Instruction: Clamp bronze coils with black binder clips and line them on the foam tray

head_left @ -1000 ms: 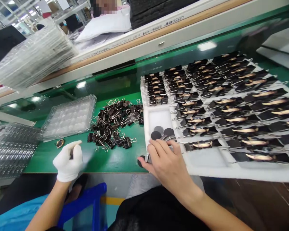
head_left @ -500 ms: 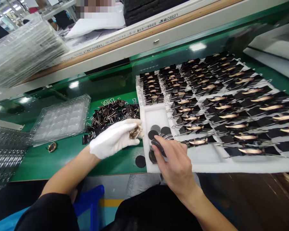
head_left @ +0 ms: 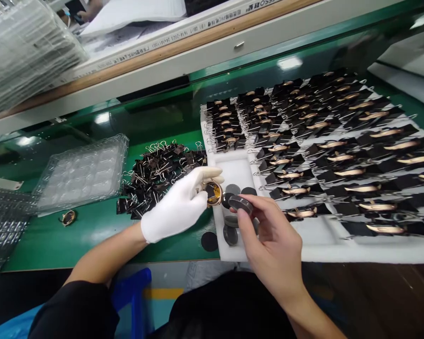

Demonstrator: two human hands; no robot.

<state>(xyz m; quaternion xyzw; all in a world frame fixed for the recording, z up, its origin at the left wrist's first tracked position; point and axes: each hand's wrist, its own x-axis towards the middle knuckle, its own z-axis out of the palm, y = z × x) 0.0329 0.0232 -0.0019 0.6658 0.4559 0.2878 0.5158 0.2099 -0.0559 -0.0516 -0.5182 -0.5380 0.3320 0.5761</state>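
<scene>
My left hand [head_left: 178, 205], in a white glove, is closed on a round watch case [head_left: 214, 193] with a gold-coloured rim and a dark and yellow inside facing up. Bare, my right hand [head_left: 273, 230] pinches a dark grey round disc [head_left: 240, 204] between thumb and fingers, just right of the watch case and apart from it. Below both hands, several similar discs [head_left: 230, 234] lie in a compartment of the white foam tray [head_left: 233, 165]. One flat black disc [head_left: 209, 241] rests on the green table beside the tray.
Many black binder clips [head_left: 159, 169] are heaped left of the tray. Rows of clipped gold-rimmed pieces [head_left: 297, 190] fill much of the tray. Clear plastic trays [head_left: 83, 174] and another watch case [head_left: 68, 217] lie at the left. A ledge [head_left: 141, 66] runs along the back.
My right hand has lifted the disc from the pile and tilted it. My left hand has shifted slightly right and turned the watch case so its inside shows.
</scene>
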